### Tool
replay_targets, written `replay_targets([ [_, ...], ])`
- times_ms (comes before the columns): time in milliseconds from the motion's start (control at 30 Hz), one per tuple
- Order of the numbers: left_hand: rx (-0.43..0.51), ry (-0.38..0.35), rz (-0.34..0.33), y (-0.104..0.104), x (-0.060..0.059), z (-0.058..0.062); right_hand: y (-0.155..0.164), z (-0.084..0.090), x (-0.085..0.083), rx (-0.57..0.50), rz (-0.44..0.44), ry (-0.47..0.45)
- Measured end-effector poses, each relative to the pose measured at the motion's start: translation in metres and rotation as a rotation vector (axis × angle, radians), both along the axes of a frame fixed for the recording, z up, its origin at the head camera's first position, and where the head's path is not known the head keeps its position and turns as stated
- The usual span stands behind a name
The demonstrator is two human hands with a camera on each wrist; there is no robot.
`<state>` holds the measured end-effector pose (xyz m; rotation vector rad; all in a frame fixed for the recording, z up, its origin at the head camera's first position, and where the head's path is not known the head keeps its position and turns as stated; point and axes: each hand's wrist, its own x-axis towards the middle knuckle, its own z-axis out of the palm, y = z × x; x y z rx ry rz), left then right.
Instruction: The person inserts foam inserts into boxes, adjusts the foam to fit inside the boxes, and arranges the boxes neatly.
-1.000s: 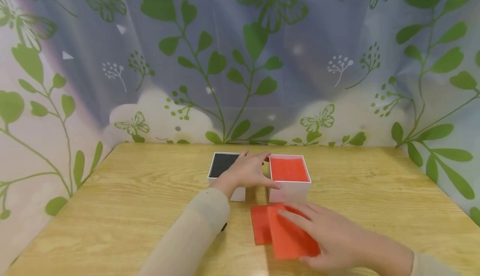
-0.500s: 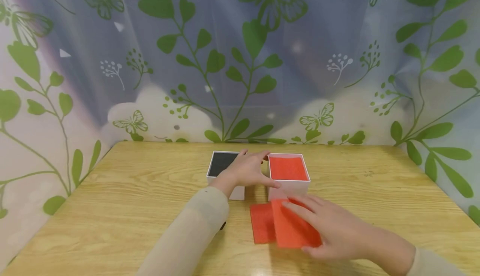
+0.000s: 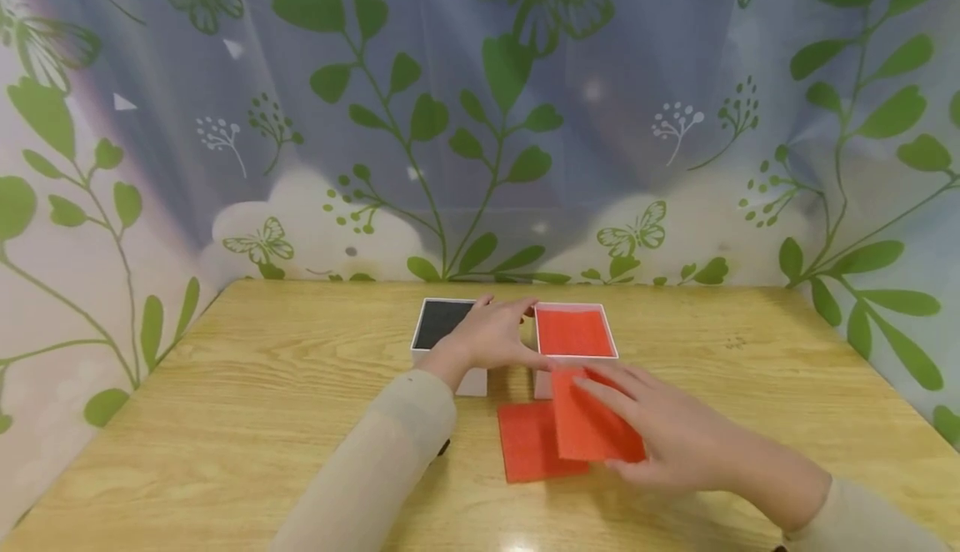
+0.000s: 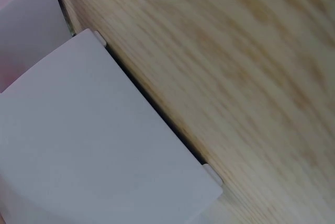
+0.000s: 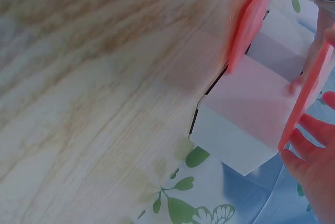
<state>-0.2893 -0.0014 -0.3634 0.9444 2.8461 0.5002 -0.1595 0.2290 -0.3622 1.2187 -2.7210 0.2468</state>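
Two white open-topped boxes stand side by side in the head view. The left box [image 3: 472,383] contains black sheets [image 3: 441,324]; the right box [image 3: 543,384] contains red sheets [image 3: 576,333]. My left hand [image 3: 491,337] grips the right box's left side, thumb at the front, fingers at the back corner. My right hand [image 3: 682,435] pinches a red square sheet [image 3: 588,420] by its edges, raised and tilted before that box. In the right wrist view, fingertips press the edge of this sheet [image 5: 304,106]. Another red square [image 3: 528,444] lies flat below it, partly covered.
The wooden table [image 3: 262,402] extends around the boxes, its back edge meeting a leaf-patterned curtain [image 3: 480,160]. A box wall [image 4: 104,130] fills much of the left wrist view. My left sleeve [image 3: 375,469] crosses the front of the table.
My right hand has lifted the red square sheet up and forward, toward the right box, uncovering more of the red square on the table. My left hand keeps its place.
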Motion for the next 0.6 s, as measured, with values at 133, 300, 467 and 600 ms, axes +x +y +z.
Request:
replay_targets([
  [133, -0.007, -0.001, 0.004, 0.001, -0.001, -0.002, 0.002, 0.002, -0.004, 0.009, -0.031, -0.011],
  [300, -0.006, -0.008, 0.001, 0.001, -0.001, -0.001, 0.002, 0.005, -0.012, 0.013, -0.029, 0.021],
  [467, -0.002, -0.016, -0.001, 0.002, -0.002, -0.001, 0.000, 0.008, -0.020, 0.005, -0.039, 0.030],
  [600, -0.008, -0.017, 0.002, 0.001, -0.003, -0.003, -0.003, 0.010, -0.024, 0.020, -0.068, 0.001],
])
